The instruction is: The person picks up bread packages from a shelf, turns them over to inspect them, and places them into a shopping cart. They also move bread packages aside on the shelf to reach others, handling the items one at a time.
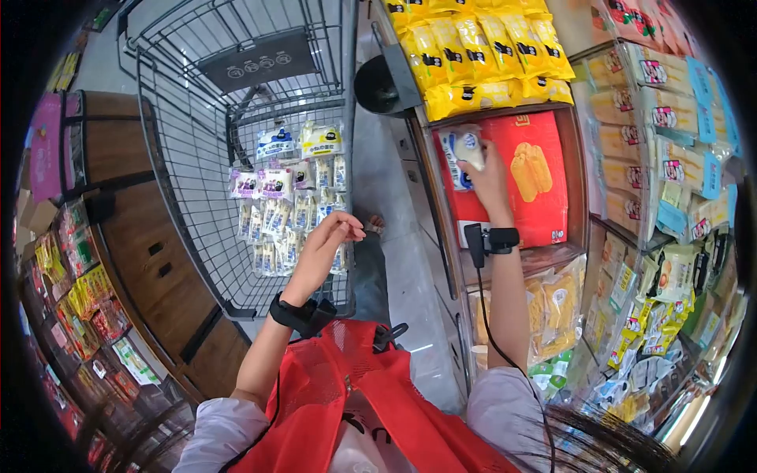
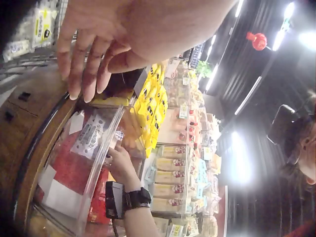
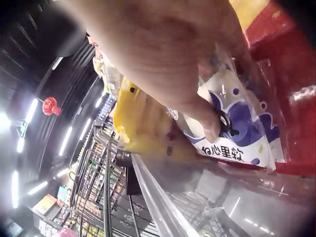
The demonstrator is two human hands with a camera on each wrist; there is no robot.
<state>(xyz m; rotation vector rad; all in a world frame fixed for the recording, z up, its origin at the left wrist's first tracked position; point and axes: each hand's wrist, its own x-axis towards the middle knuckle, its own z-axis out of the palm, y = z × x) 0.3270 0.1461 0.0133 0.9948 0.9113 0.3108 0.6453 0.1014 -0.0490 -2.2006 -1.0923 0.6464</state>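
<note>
Where the right hand (image 1: 490,177) bends over the bin, upper right of centre in the head view, its thumb and fingers grip a small white packet (image 1: 471,143) by soft film. Another blue-and-white packet (image 2: 90,134) lies flat just beside it, on the bin's red lining (image 1: 516,201).

Likeliest trouble, as judged: a slip. The wrap looks slick and loose, and the right wrist view shows the thumb pressed onto the printed face; a light pinch could let the film slide, a hard one could dent what is inside or pop a seam. Second risk: the two packets lie so close that both might come up together, or the loose one get dragged.

Clear bin wall (image 2: 98,168) stands between bin and aisle. A low lift could knock packet or knuckles on it. Beyond it is a strip of floor (image 1: 402,272) before the cart (image 1: 256,59), so anything dropped there lands underfoot.

Left hand (image 1: 319,254): holding nothing, fingers loose, over the cart's near right side. Fingertips could catch on the wire if the cart rolled.

Cable (image 1: 486,311) hangs from the right wrist camera (image 1: 475,244) along the forearm; a wide swing might snag it on the bin edge. Packets in the cart (image 1: 276,185) sit in close rows, some on top of others; one set down carelessly could topple the upper ones. Yellow packs (image 1: 473,47), upper right, heap near the bin edge; a sleeve brush could spill them.
</note>
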